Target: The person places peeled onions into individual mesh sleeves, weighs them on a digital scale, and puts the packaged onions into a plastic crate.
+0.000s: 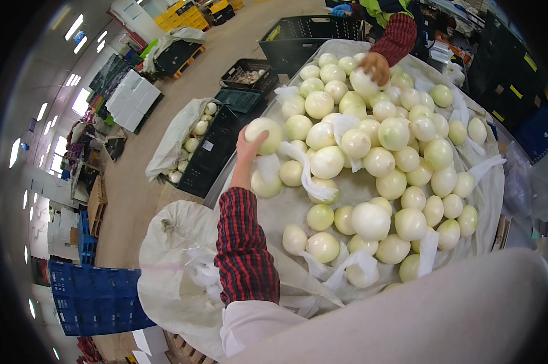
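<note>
At the left side of a heap of peeled onions [393, 134], my left hand [249, 148] grips a large, pale peeled onion [267, 135]. Its thumb lies across the onion's front; the other fingers are mostly hidden behind it. A red and black checked sleeve covers the forearm. My right hand is out of view; a blurred pale form, perhaps my right sleeve, fills the lower right. The heap lies on whitish woven sacking [278, 214]. Strips of white netting [308, 175] lie among the onions, one of them just right of my left hand.
Across the heap, a co-worker's bare hand [375, 66] holds another onion. A dark green crate [312, 52] stands beyond the sacking. To the left are a crate of onions [206, 150] and a black basket [251, 77]. A bulky white sack [178, 268] rests beside my left forearm.
</note>
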`<state>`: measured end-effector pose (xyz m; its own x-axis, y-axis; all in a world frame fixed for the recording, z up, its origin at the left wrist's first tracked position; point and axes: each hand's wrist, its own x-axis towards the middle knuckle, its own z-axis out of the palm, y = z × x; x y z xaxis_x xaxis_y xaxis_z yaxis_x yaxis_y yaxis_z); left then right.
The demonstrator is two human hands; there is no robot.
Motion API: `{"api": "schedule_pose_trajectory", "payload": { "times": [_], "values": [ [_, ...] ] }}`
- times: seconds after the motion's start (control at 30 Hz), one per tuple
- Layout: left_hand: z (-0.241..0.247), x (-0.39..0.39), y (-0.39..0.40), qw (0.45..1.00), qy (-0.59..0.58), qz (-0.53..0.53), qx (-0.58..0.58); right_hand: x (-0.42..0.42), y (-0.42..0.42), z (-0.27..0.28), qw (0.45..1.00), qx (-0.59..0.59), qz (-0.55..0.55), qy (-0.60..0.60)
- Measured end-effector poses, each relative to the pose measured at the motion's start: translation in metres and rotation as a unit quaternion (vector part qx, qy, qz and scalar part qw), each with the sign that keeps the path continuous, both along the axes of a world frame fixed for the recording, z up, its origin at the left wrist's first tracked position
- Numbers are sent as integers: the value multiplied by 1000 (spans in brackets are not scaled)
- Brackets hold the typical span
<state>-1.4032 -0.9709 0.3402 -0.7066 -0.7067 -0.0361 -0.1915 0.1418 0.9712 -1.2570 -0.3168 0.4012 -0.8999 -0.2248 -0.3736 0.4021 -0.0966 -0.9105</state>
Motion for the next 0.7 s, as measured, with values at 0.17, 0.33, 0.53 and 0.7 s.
{"api": "schedule_pose_trajectory", "payload": {
  "times": [0.17,0.33,0.53,0.7],
  "values": [
    [56,45,49,920,136,-211,300,16,-10,41,987,-143,-67,-32],
    [116,63,178,818,174,-383,392,35,63,-2,982,-157,-101,-17],
    [110,59,371,873,104,-418,227,53,119,21,971,-159,-158,79],
    [109,22,589,832,95,-546,-14,95,219,48,946,-34,-261,191]
  ]
}}
